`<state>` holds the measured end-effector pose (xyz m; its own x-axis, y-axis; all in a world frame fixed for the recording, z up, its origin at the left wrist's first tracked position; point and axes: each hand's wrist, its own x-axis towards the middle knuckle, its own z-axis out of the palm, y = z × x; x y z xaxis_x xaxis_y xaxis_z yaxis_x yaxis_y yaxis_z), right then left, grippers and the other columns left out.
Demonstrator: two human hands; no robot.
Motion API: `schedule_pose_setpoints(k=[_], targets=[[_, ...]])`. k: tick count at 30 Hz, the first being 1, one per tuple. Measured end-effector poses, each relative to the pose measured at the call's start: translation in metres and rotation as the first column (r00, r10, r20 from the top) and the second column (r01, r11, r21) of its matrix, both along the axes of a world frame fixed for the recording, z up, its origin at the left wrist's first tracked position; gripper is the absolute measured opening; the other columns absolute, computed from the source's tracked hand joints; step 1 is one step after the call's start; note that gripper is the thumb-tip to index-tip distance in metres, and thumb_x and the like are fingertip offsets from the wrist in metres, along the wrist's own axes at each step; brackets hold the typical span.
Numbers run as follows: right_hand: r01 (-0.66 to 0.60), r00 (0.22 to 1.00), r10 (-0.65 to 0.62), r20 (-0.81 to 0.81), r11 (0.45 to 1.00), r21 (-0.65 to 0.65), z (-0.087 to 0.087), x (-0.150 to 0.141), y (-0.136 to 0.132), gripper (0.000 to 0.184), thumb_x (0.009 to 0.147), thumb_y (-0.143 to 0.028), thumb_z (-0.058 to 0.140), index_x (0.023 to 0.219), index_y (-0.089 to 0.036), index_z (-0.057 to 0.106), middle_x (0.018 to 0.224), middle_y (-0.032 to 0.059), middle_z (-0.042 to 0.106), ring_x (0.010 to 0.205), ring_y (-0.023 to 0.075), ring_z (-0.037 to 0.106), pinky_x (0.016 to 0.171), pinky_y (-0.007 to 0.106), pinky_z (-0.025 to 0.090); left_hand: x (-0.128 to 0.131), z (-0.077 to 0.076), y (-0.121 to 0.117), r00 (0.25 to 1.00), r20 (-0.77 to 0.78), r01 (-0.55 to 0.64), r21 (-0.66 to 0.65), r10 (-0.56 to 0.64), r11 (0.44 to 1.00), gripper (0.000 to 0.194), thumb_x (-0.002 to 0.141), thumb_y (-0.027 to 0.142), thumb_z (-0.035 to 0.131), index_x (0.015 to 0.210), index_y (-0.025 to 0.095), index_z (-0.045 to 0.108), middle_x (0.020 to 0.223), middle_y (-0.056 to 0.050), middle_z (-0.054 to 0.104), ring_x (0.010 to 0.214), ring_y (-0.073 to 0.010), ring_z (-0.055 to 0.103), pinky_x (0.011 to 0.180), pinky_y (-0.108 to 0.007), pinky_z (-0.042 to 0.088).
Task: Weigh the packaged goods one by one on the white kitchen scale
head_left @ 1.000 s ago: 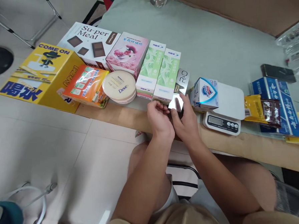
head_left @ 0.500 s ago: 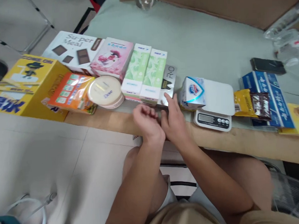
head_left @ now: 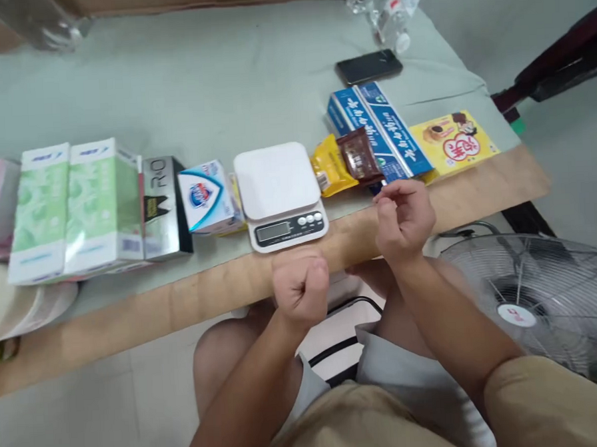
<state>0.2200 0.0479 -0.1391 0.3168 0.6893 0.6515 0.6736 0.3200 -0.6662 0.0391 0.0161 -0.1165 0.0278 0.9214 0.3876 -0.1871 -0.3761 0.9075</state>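
Scale point(head_left: 277, 179) near left hand point(head_left: 302, 289) — blue boxes point(head_left: 389, 126) near right hand point(head_left: 407, 223).

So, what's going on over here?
Someone is sitting at the table, both hands curled, with nothing seen in them. The left hand is in front of the white scale; the right hand is near the blue boxes. A yellow packet and a brown packet lie between the scale and those boxes.
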Motion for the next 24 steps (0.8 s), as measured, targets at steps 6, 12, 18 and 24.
schedule_pose_setpoints(k=[6, 12, 18, 24], targets=[[0.281, 0.952, -0.288, -0.105, 0.956, -0.078, -0.007, 0.083, 0.022, 0.028, 0.089, -0.024, 0.045, 0.113, -0.023, 0.059, 0.115, 0.0110, 0.064, 0.114, 0.0286, 0.065, 0.102, 0.050, 0.053, 0.081, 0.016, 0.026, 0.918, -0.326, 0.219, -0.051, -0.223, 0.974, 0.057, 0.094, 0.029, 0.061, 0.046, 0.019, 0.033, 0.044, 0.004, 0.032, 0.043, -0.0088, 0.028, 0.049, -0.029, 0.020], [0.320, 0.793, -0.405, -0.454, 0.912, -0.255, -0.028, 0.131, 0.045, 0.058, 0.091, -0.024, 0.036, 0.149, -0.020, 0.037, 0.143, 0.0172, 0.054, 0.137, 0.0293, 0.057, 0.110, 0.054, 0.053, 0.217, 0.035, 0.126, 0.705, -0.707, 0.183, 0.116, -0.048, 0.976, 0.010, 0.083, 0.029, 0.070, 0.084, 0.021, 0.063, 0.104, -0.012, 0.069, 0.106, -0.0283, 0.064, 0.100, -0.041, 0.048], [0.142, 0.655, -0.332, -0.678, 0.936, -0.321, -0.033, 0.162, 0.040, 0.055, 0.094, -0.030, 0.043, 0.148, -0.023, 0.037, 0.145, 0.0136, 0.061, 0.133, 0.0273, 0.065, 0.105, 0.051, 0.059, 0.281, 0.029, 0.189, 0.298, -0.943, 0.102, -0.119, -0.145, 0.988, 0.031, 0.082, 0.044, 0.074, 0.075, 0.020, 0.055, 0.097, -0.019, 0.069, 0.120, -0.0457, 0.064, 0.110, -0.059, 0.042], [0.179, 0.857, -0.244, -0.454, 0.967, -0.183, -0.036, 0.178, 0.025, 0.065, 0.097, -0.041, 0.048, 0.160, -0.030, 0.035, 0.161, 0.0097, 0.046, 0.151, 0.0298, 0.048, 0.117, 0.057, 0.052, 0.277, 0.027, 0.167, 0.598, -0.765, 0.256, -0.101, -0.240, 0.961, 0.026, 0.084, 0.040, 0.077, 0.083, 0.021, 0.059, 0.084, -0.008, 0.067, 0.097, -0.0306, 0.069, 0.095, -0.044, 0.055]])
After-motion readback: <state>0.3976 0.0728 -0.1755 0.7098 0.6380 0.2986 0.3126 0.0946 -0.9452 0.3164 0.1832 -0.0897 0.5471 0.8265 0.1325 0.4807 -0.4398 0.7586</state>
